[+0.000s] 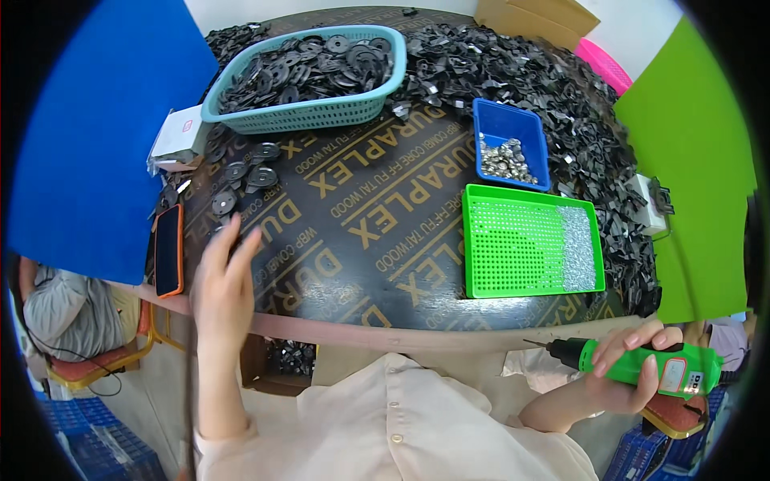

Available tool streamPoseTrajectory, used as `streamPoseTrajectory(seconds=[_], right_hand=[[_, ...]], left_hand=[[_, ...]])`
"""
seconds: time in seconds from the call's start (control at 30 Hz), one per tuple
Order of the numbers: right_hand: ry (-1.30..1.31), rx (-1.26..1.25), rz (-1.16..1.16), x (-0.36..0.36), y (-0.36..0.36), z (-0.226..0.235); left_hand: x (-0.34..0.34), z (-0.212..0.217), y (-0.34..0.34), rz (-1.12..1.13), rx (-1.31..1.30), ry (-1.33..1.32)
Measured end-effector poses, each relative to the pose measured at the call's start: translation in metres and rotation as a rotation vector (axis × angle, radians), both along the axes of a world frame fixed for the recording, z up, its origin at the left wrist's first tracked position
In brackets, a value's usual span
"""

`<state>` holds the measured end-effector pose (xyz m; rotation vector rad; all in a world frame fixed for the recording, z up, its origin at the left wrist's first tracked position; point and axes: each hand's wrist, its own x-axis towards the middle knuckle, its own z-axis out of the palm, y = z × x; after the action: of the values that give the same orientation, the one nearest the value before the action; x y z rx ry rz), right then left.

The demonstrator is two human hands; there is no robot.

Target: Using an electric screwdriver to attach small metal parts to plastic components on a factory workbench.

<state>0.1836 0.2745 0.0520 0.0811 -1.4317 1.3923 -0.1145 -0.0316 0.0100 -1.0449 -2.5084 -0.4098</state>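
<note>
Reaching with open, empty fingers, the left hand (224, 289) is hovering just short of black discs (245, 175) near the tabletop's (377, 208) left edge; the right hand (630, 365) is gripping a green electric screwdriver (642, 365) off the near edge.

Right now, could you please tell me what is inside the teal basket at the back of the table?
The teal basket holds a heap of black round discs, filling it nearly to the rim. Whatever lies beneath the top layer, and the basket's floor, is covered.

Bright, even overhead light; soft, faint shadows only. Mild glare on the dark printed tabletop (377, 208). Strong fisheye bending and black vignette at rim; left hand (223, 293) slightly motion-blurred, centre sharp.
</note>
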Motion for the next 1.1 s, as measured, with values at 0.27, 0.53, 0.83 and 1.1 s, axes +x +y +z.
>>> streamPoseTrajectory(seconds=[0.27, 0.53, 0.83, 1.1], right_hand=[[0.043, 0.035, -0.034, 0.008, 0.01, 0.016], [0.046, -0.001, -0.255, -0.04, 0.065, 0.005], [-0.114, 0.04, -0.272, -0.088, 0.077, -0.01], [-0.085, 0.023, -0.233, -0.092, 0.078, -0.012]], left_hand=[[-0.107, -0.02, 0.047, -0.12, -0.288, 0.301], [0.002, 0.002, 0.08, -0.537, -0.021, 0.041], [0.114, -0.044, 0.11, -0.851, 0.207, -0.202], [0.125, -0.049, 0.115, -0.811, 0.283, -0.457]])
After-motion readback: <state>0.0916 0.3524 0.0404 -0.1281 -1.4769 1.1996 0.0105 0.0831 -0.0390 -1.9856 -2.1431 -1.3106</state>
